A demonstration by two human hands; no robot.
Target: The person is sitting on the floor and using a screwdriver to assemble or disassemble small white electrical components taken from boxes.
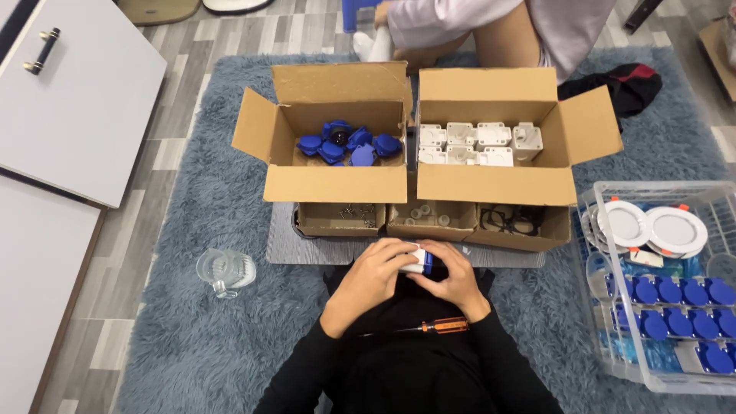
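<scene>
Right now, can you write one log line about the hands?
left hand: holds socket | right hand: holds socket | screwdriver: on lap | boxes: open

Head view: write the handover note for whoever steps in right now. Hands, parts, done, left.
Left hand and right hand: both closed around one small white-and-blue socket unit, held over the lap.
Orange-handled screwdriver: lying on the lap, untouched.
Left carton: loose blue caps. Right carton: white housings.
Small trays in front hold screws, clear bits and black rings.
Done: blue-capped units lined up in the clear bin at right.
Left: caps and housings in both cartons.
</scene>
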